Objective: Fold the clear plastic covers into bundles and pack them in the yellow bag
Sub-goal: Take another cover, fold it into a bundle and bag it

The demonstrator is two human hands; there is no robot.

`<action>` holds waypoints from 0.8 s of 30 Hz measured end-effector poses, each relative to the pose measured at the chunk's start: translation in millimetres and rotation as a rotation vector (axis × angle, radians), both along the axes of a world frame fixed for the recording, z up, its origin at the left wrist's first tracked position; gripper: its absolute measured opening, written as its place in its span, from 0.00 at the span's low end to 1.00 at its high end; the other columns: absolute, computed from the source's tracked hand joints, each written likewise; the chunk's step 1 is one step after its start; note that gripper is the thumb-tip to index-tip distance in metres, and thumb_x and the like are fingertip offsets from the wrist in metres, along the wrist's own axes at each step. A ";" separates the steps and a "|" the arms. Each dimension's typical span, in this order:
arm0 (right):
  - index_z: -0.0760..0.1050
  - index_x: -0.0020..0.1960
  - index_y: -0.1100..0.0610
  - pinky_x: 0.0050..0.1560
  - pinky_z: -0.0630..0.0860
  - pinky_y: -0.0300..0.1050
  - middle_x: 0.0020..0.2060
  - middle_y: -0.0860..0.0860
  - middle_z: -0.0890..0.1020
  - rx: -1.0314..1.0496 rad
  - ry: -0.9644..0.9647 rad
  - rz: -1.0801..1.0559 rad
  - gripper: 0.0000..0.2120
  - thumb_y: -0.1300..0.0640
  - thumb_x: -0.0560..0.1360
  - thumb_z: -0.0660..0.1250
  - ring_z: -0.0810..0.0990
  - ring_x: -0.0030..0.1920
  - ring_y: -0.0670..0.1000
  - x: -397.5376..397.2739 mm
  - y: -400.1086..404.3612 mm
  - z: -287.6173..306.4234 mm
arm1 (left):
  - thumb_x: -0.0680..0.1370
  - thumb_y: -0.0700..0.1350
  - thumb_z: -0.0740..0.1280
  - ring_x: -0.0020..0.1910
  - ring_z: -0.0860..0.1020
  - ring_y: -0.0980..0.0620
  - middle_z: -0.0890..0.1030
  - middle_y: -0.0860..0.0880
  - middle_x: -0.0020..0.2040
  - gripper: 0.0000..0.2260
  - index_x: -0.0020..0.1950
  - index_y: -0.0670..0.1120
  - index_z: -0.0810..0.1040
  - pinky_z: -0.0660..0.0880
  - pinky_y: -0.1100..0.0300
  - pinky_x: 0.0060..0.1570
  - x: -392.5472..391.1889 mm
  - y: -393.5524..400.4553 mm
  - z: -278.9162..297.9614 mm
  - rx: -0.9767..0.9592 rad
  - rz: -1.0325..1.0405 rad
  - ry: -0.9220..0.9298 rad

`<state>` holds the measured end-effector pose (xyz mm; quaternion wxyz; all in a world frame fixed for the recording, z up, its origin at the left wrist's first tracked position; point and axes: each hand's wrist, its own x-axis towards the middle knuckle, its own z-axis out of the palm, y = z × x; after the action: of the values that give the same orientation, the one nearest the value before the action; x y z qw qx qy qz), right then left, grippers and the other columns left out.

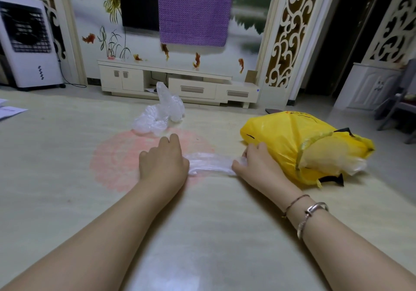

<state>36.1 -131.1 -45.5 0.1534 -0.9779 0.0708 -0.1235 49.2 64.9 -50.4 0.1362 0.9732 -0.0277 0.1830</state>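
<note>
Item: clear plastic cover [210, 163], flattened into a narrow band, lying on the floor [67, 155] between the two hands, just left of the yellow bag [290, 142].

Handling (judged): very light, thin, limp and slippery; likely to spring open if released. Best held at the two ends, pressed flat while folding.

Left hand [163, 162]: palm down over the band's left end, fingers bent; whether it pinches the film or only presses on it cannot be told.

Right hand [252, 162]: fingers curled round the right end, gripping the film. Two bracelets [311, 214] on the wrist.

Yellow bag: on its side, mouth toward the right, pale plastic already showing inside; black handles [333, 179] visible.

Stock remaining: a loose heap of clear covers [161, 112] farther out on the floor, well apart from the hands.

Surface: pale glossy floor with a faded pink round patch [117, 162] under the left hand.

Room: low cream TV cabinet [180, 83] against a painted wall, purple cloth [193, 9] hung above, white air cooler [27, 40] at left, dark doorway [351, 38] at right.
</note>
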 end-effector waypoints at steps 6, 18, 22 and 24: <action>0.68 0.35 0.55 0.35 0.66 0.39 0.36 0.51 0.73 0.394 -0.033 0.163 0.09 0.61 0.72 0.66 0.71 0.39 0.51 -3.2 -5.3 6.2 | 0.79 0.47 0.60 0.59 0.70 0.43 0.71 0.48 0.61 0.15 0.65 0.47 0.69 0.66 0.52 0.56 -0.2 4.7 3.2 -0.152 -0.162 -0.072; 0.72 0.54 0.60 0.36 0.81 0.46 0.41 0.56 0.80 1.371 0.343 0.548 0.10 0.63 0.74 0.69 0.81 0.37 0.53 -45.7 -8.9 51.5 | 0.71 0.57 0.72 0.54 0.81 0.52 0.83 0.48 0.54 0.18 0.59 0.52 0.80 0.76 0.56 0.57 -24.6 10.8 37.1 -0.930 -0.738 0.586; 0.73 0.60 0.59 0.43 0.82 0.45 0.51 0.56 0.81 1.442 0.330 0.482 0.16 0.57 0.74 0.69 0.82 0.46 0.53 -37.0 -10.9 44.6 | 0.74 0.45 0.72 0.43 0.81 0.49 0.83 0.41 0.44 0.13 0.59 0.50 0.80 0.76 0.60 0.45 -25.3 11.8 39.3 -1.006 -0.725 0.617; 0.72 0.61 0.60 0.47 0.82 0.47 0.56 0.57 0.81 1.590 0.253 0.410 0.20 0.55 0.72 0.69 0.83 0.51 0.55 -32.4 -10.5 41.0 | 0.74 0.42 0.71 0.38 0.79 0.52 0.80 0.46 0.36 0.13 0.58 0.51 0.80 0.73 0.64 0.39 -22.6 9.8 39.1 -1.041 -0.617 0.523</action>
<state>3.7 -141.5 -4.5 0.8089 -0.5780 -0.0261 0.1044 26.6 74.7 -11.3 0.6376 0.7400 -0.1794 -0.1173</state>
